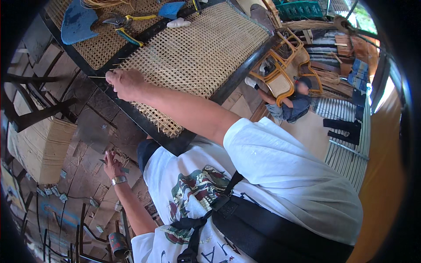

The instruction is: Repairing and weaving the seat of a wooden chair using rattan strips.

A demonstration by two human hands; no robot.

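Observation:
A woven cane panel (193, 52) in a dark frame (160, 131) stretches out ahead of me, with loose strand ends along its near left edge. My right hand (126, 84) is closed at the frame's left side, pinching a thin cane strand (97, 77) that sticks out to the left. Lower down, beyond the frame, hangs my left hand (113, 166), wearing a metal-banded watch (119, 180). Its fingers are curled round a thin, flat, grey-green piece whose ends poke out on both sides; its kind is unclear. Yellow-handled pruning shears (127, 22) lie on the far part of the woven work.
Blue pieces (78, 24) and a white lump (179, 23) rest on the weaving. A cardboard box (48, 144) and dark metal frames (39, 107) stand at left. At right, a co-worker (299, 101) sits by wooden chairs (283, 70).

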